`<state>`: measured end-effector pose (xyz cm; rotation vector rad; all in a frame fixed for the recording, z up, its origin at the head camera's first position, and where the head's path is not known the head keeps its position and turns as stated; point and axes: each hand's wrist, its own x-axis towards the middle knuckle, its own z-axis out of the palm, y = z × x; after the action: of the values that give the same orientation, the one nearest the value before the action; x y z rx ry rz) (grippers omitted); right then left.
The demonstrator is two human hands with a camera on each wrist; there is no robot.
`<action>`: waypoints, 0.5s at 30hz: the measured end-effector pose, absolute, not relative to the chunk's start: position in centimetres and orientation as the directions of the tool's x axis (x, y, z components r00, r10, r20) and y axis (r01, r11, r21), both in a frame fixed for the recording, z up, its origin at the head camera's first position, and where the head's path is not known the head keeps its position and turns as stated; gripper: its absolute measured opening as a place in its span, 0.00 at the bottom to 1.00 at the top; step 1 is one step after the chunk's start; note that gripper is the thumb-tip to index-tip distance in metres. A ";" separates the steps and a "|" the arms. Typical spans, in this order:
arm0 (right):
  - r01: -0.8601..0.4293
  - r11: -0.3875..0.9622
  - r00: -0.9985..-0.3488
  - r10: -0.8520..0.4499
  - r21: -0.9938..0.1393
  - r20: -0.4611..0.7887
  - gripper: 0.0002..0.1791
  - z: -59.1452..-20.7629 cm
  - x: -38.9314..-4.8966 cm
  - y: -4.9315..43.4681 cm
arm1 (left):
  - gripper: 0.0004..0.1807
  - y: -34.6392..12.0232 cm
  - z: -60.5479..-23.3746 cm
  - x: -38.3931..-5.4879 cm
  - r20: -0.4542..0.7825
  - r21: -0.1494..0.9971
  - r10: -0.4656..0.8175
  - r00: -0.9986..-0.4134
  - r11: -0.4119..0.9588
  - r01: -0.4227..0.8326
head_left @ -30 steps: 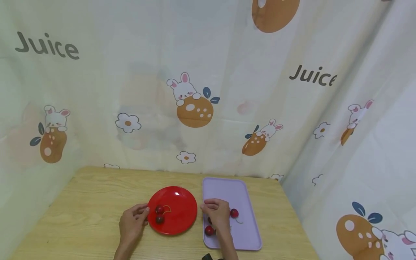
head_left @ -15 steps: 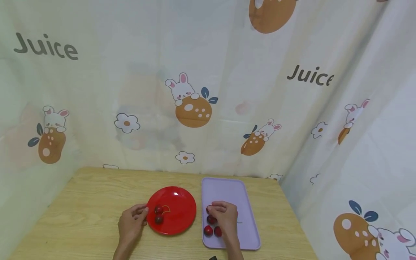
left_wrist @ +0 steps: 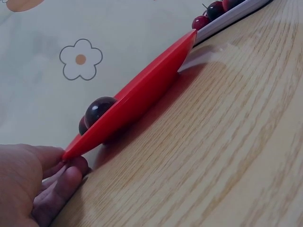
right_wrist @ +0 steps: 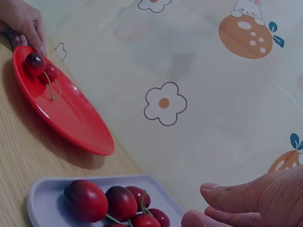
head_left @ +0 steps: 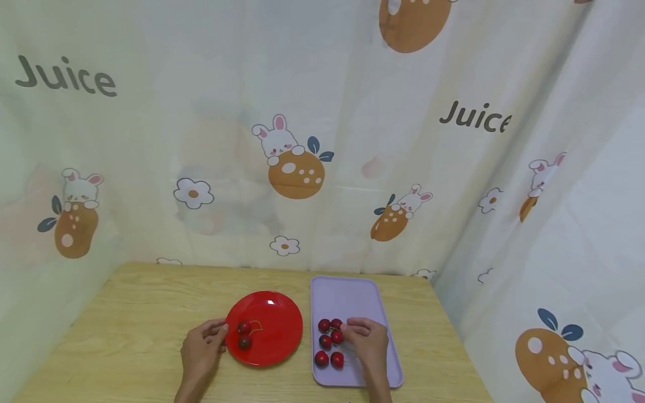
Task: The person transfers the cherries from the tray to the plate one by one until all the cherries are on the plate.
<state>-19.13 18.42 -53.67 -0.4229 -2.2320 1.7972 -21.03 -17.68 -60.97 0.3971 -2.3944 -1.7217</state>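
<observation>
Red and glossy, the round plate (head_left: 277, 336) has its left edge pinched in the left hand (head_left: 201, 348), thumb over the rim and fingers beneath it. Across to the right, the right hand (head_left: 372, 342) is over the lilac tray (head_left: 347, 294), its thumb and fingertips apart with a gap between them; whether they touch the nearest fruit cannot be told. Six dark-red cherries (head_left: 325, 341) lie in the tray just left of that hand, in three rows of two from near to far; a few green stems show among them. Two other cherries (head_left: 244, 342), the nearer one darker, sit together on the left part of the plate, their thin stems curving to the right. The tray lies just right of the plate, its long sides running near to far. Both rest on a pale wood-grain table (head_left: 151, 313). Beyond its far edge hangs a cream curtain (head_left: 227, 140) printed with rabbits, orange-brown fruit, flowers and "Juice".
</observation>
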 end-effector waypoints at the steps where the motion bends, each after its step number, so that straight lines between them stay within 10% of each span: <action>1: 0.070 0.198 -0.927 0.375 -0.978 0.009 0.17 -53.7 -19.1 18.7 | 0.16 -17.7 -61.0 -21.1 -0.019 0.947 -0.309 -0.951 0.299 -0.116; 15: 0.074 0.164 -0.913 0.408 -0.984 0.000 0.17 -54.6 -18.3 21.0 | 0.16 -17.6 -61.2 -21.2 -0.019 0.942 -0.312 -0.950 0.313 -0.122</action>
<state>-18.32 21.04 -54.65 -0.4651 -2.1779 1.8162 -21.22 -17.55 -61.16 0.4015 -2.4058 -1.7024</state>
